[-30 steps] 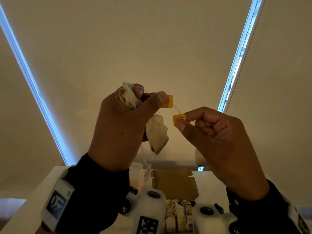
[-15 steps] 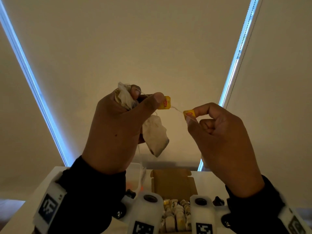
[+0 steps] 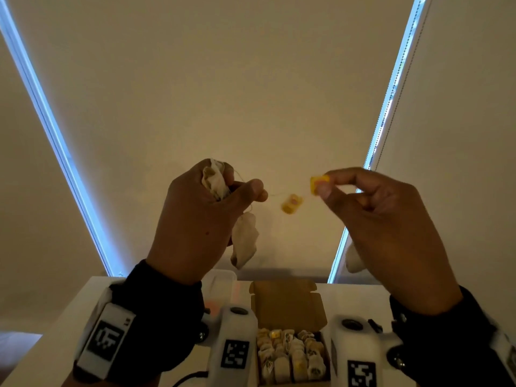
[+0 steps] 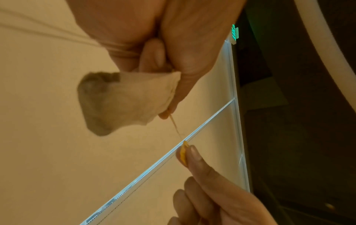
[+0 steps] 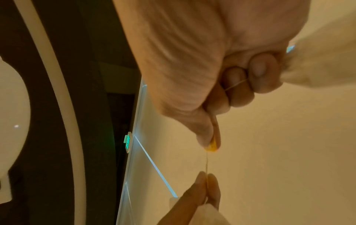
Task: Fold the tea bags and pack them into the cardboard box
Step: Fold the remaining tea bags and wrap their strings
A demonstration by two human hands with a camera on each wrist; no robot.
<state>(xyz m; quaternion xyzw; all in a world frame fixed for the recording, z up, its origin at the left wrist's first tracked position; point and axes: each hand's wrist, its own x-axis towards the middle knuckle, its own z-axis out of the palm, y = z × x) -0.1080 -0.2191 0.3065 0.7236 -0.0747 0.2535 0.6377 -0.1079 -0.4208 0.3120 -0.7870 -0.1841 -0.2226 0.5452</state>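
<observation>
My left hand (image 3: 243, 188) is raised above the table and grips a crumpled tea bag (image 3: 213, 177) in its fingers. A second tea bag (image 3: 245, 241) hangs below its thumb, also seen in the left wrist view (image 4: 123, 102). Its thumb and finger pinch a thin string (image 5: 207, 164). A loose yellow tag (image 3: 291, 203) dangles between the hands. My right hand (image 3: 325, 185) pinches another yellow tag (image 3: 319, 183) (image 5: 212, 148), and another tea bag (image 3: 353, 258) is tucked under its curled fingers. The open cardboard box (image 3: 289, 303) lies below, with several folded tea bags (image 3: 290, 356) packed in rows.
A clear plastic container (image 3: 223, 283) stands left of the box on the white table (image 3: 55, 331). A dark cable (image 3: 190, 377) lies near the front edge. Drawn window blinds fill the background.
The hands have drawn apart, the right one going right with its tag. The other yellow tag has left the left thumb's pinch and now dangles on its string between the hands.
</observation>
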